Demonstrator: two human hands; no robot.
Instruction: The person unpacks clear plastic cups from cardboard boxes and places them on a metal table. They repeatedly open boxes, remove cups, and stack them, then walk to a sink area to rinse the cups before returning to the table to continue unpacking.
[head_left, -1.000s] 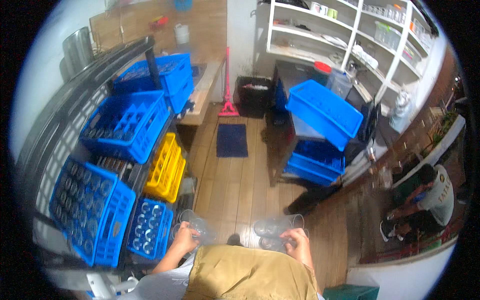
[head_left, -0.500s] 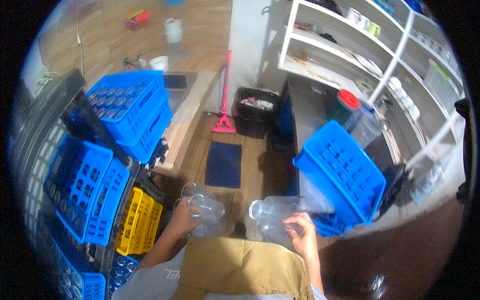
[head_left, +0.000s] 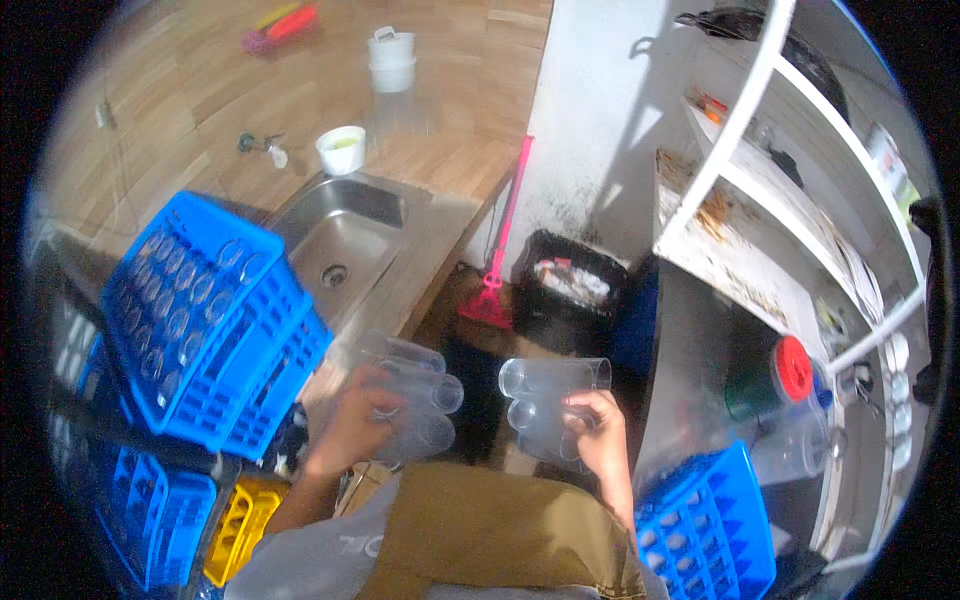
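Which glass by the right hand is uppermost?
The clear glass lying sideways above the right hand, mostly uncovered; the others are below it, partly covered by that hand.

Wide fisheye view from the left side of a person's head, tilted down and facing forward. The apron point(head_left: 500, 525), very near, fills the bottom centre; the left hand point(head_left: 362, 428) and right hand point(head_left: 600, 438), also close, flank the lower middle. Farther off, a sink point(head_left: 350, 235) shows upper left, shelves point(head_left: 735, 262) upper right. Black rounds the corners.
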